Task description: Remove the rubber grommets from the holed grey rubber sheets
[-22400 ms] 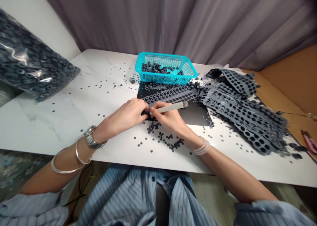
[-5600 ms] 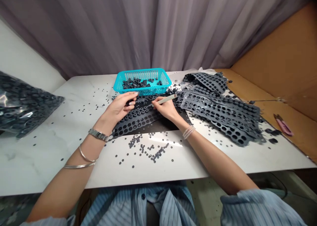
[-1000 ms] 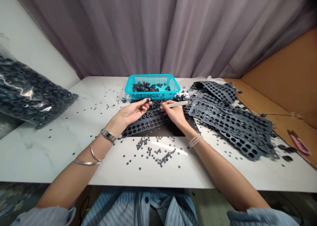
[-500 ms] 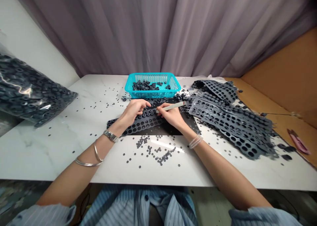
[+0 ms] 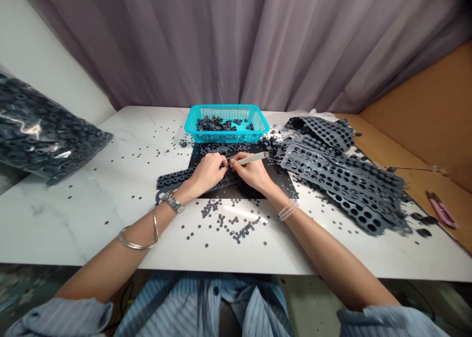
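Note:
My right hand (image 5: 251,170) is closed round a pale, pen-like tool (image 5: 255,158) with a reddish-brown spot near its rear end. The tool's tip is hidden at the fingers, close to my left fingertips. My left hand (image 5: 209,173) rests over a dark grey rubber strip (image 5: 175,178) with rows of round pieces and holes. Its thumb and index finger are pinched together, and what lies between them is too small to make out. Under both hands lies a black mat (image 5: 275,182), partly covered by the strip.
Behind the hands stands a turquoise basket (image 5: 226,138) holding black rubber rings. Perforated rubber sheets (image 5: 339,179) are heaped at right, near a pink-handled cutter (image 5: 441,210). A clear bag of black rings (image 5: 47,130) leans in from the left. Small discs (image 5: 241,231) lie scattered on the white table.
My left hand has moved slightly right and down, its pointing index finger now curled to the thumb. The right hand and tool have shifted a little left, so both hands' fingertips nearly meet.

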`<state>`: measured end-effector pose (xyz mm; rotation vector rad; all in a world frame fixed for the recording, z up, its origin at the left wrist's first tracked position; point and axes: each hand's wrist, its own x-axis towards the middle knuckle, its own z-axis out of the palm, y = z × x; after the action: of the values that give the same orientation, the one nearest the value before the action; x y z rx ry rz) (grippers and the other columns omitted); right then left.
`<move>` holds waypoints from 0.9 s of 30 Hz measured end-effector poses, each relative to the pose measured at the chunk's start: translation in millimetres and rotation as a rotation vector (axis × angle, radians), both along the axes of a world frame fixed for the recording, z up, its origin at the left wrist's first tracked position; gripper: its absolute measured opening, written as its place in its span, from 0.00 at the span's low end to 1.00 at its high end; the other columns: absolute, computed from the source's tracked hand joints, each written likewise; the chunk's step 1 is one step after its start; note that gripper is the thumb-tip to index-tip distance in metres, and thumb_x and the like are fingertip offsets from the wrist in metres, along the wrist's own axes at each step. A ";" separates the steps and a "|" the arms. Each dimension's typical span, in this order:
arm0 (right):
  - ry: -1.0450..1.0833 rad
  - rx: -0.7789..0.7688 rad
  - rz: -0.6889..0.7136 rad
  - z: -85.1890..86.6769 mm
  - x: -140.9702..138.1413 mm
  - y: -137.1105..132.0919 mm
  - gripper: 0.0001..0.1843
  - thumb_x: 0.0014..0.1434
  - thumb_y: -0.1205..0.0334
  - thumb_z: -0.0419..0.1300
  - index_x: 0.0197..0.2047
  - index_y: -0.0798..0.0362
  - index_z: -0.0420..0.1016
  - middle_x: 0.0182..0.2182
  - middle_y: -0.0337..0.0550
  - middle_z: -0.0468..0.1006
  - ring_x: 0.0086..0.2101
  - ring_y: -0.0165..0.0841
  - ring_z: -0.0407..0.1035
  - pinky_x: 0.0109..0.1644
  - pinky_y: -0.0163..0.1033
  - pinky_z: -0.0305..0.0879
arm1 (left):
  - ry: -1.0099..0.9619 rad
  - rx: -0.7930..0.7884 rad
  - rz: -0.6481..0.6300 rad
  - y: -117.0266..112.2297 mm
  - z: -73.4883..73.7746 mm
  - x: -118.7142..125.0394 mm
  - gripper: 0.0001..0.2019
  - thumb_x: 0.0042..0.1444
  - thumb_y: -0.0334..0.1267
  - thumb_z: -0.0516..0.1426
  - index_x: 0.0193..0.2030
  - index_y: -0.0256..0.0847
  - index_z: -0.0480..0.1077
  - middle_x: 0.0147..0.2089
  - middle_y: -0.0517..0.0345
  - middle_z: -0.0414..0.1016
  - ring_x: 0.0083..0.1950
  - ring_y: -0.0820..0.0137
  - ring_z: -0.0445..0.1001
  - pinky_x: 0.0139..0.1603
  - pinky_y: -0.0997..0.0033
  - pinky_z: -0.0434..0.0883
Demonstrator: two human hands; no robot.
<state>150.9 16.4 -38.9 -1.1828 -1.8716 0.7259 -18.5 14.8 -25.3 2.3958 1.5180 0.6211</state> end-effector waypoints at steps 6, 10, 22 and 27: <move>0.026 -0.031 0.004 -2.4 0.2 1.7 0.12 0.59 0.61 0.58 0.25 0.54 0.72 0.22 0.40 0.77 0.24 0.30 0.67 0.29 0.35 0.58 | -0.596 -0.422 0.058 1.4 30.4 -22.7 0.02 0.51 0.34 0.64 0.31 0.38 0.78 0.21 0.64 0.64 0.23 0.77 0.60 0.25 0.74 0.58; 0.126 -0.094 -0.019 -7.4 3.5 5.6 0.12 0.59 0.58 0.59 0.27 0.54 0.75 0.23 0.42 0.79 0.25 0.31 0.69 0.30 0.35 0.62 | -1.302 -0.725 0.080 13.9 31.7 -34.8 0.03 0.52 0.27 0.64 0.30 0.34 0.75 0.29 0.57 0.69 0.28 0.79 0.66 0.22 0.82 0.59; 0.375 -0.189 -0.144 -8.2 9.2 13.3 0.12 0.56 0.54 0.61 0.28 0.53 0.74 0.21 0.41 0.77 0.24 0.32 0.70 0.29 0.37 0.69 | -1.713 -1.052 0.194 13.4 25.1 -25.0 0.06 0.61 0.21 0.54 0.35 0.31 0.71 0.43 0.38 0.75 0.48 0.67 0.77 0.39 0.80 0.77; 0.386 -0.203 -0.138 -7.2 8.2 12.1 0.11 0.55 0.55 0.61 0.26 0.53 0.73 0.21 0.41 0.76 0.23 0.31 0.70 0.29 0.37 0.70 | -1.691 -1.038 0.170 11.9 25.3 -23.9 0.07 0.61 0.22 0.54 0.39 0.31 0.74 0.43 0.41 0.75 0.49 0.66 0.77 0.44 0.73 0.77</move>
<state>159.0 28.5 -46.1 -1.1853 -1.4094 1.0053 -42.4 26.7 0.0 0.4435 0.7556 1.0403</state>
